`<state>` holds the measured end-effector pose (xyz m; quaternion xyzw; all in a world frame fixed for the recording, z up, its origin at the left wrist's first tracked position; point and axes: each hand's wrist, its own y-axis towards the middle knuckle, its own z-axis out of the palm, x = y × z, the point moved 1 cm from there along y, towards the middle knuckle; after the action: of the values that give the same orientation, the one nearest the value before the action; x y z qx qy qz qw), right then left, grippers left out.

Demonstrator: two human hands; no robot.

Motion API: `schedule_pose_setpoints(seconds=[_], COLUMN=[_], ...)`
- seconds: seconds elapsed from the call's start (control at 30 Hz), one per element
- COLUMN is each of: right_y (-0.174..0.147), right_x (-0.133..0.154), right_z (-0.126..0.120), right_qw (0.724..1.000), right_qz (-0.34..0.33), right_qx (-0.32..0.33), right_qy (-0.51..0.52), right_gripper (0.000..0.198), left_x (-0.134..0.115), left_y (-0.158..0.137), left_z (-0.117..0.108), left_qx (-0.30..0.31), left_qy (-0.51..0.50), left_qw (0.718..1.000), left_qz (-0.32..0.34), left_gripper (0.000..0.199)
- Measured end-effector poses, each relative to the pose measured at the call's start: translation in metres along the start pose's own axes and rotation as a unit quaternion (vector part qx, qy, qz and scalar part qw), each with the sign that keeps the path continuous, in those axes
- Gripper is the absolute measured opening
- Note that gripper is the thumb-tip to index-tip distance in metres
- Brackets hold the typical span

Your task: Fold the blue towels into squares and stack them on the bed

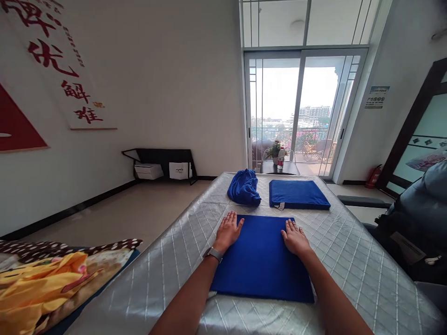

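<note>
A blue cloth [263,260] lies flat as a neat rectangle on the silver quilted cover [174,260] in front of me. My left hand [228,229] rests flat at its far left corner, fingers stretched out and pointing away. On the far right corner my right hand [295,236] also lies flat, with the fingers extended. Neither hand grips anything. Beyond them sits a crumpled blue cloth [244,187] on the left. To its right is a flat stack of folded blue cloth [298,193] with a small white tag at its near edge.
A yellow patterned blanket [52,288] lies at the lower left. Past the far edge stands a small table [270,167] with a plant [274,150] and a bottle [281,159]. Dark bags and a puffy jacket [426,195] are piled at the right.
</note>
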<state>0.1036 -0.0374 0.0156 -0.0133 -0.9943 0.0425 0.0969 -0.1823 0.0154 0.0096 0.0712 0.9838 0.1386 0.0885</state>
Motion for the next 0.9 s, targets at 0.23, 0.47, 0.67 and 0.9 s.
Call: schedule_pose_setpoints(seconds=[0.23, 0.47, 0.67, 0.9], right_y=[-0.001, -0.002, -0.006, -0.006], right_x=[-0.003, -0.003, -0.001, -0.001], right_z=[0.002, 0.001, -0.001, 0.003], right_qw=[1.000, 1.000, 1.000, 1.000], right_qz=[-0.017, -0.011, -0.005, 0.000], right_qx=[-0.006, -0.008, -0.011, -0.024], right_qy=[-0.009, 0.007, 0.014, 0.003], right_gripper=[0.067, 0.069, 0.069, 0.067], left_x=[-0.128, -0.131, -0.056, 0.014], left_y=[-0.069, -0.077, -0.027, -0.003], left_z=[-0.016, 0.013, 0.019, 0.020], left_qx=[0.009, 0.082, 0.076, 0.043], left_qy=[-0.105, -0.085, -0.019, 0.029], left_qw=[0.945, 0.959, 0.991, 0.998], left_qz=[0.309, 0.259, 0.111, -0.034], left_gripper=[0.063, 0.073, 0.077, 0.081])
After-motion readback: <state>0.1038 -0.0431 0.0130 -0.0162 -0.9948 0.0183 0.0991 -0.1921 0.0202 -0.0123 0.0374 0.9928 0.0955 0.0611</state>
